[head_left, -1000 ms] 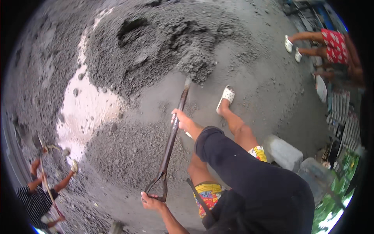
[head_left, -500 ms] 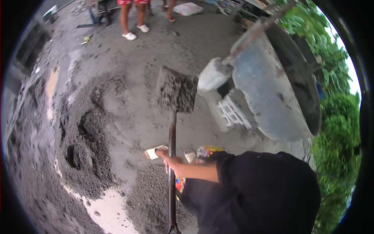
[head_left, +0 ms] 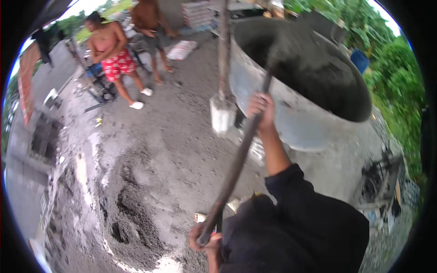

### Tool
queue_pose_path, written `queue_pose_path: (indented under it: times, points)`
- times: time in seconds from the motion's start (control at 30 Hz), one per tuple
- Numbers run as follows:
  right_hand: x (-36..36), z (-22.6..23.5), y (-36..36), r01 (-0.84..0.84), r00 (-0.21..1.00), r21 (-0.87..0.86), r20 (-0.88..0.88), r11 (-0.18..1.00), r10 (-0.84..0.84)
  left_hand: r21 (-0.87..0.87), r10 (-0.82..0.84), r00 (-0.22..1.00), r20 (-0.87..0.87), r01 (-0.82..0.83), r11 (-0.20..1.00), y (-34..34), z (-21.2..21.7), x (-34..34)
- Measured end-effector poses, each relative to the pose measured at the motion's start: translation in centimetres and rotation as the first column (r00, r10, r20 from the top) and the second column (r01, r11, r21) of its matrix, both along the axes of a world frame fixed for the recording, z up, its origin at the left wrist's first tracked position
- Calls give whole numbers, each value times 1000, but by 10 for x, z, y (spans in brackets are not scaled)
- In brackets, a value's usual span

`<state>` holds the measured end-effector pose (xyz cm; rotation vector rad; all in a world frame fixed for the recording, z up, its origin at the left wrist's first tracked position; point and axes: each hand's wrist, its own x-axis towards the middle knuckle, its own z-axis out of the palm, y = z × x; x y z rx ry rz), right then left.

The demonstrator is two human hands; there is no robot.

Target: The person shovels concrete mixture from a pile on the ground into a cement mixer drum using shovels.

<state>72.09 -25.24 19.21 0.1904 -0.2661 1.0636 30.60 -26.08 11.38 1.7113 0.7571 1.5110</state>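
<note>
right hand [head_left: 261,105]: clenched around the shovel shaft [head_left: 236,164] high up, arm stretched forward and up in a black sleeve [head_left: 296,200], knuckles toward the drum.
left hand [head_left: 205,239]: wrapped tight on the butt end of the shaft, low down near the person's body; fingers partly hidden by the grip.
shovel shaft: dark, long, runs on a diagonal from the low left hand up right to the drum mouth. Blade end lies inside the drum, blurred, cannot make out its shape.
mixer drum [head_left: 291,118]: big grey metal tub, tilted, open mouth facing up. Wet dark mix [head_left: 327,82] fills the inside. Rim sits just beyond the right hand.
post [head_left: 223,50]: upright pole left of the drum, set in a pale block [head_left: 222,116] at the bottom; stands just beside the shaft's path.
mixer frame [head_left: 382,182]: dark metal parts at the right, under the drum.
ground [head_left: 182,150]: grey, dusty concrete, streaked wet.
sand pile [head_left: 132,218]: dark, dug-out heap at lower left, whitish patch at its lower edge.
other people: one in red patterned shorts [head_left: 117,63] and white sandals, well apart at upper left; a second behind, partly cut off.
sacks [head_left: 181,49]: pale bags on the ground near them.
setting: outdoors, green bushes [head_left: 396,59] at the right.
</note>
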Motion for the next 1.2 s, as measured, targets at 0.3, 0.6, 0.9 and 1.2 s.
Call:
queue_pose_path:
  times: [0.3,0.6,0.9,1.2]
  points:
    - [-14,-64,-53,289,957,-518,191,805,-220,-362,-241,969,54,244,900,17,-63,-18]
    - [-130,45,34,-204,548,-57,820,977,162,-960,397,888,231,142,242,68,-147,-152]
    - [-411,-92,222,-707,268,-542,390,455,881,-999,915,403,-34,6,-40,-44,-137,-336]
    - [-600,-290,299,-374,97,-909,-238,-186,966,-990,997,-67,33,136,42,-66,-27,-242]
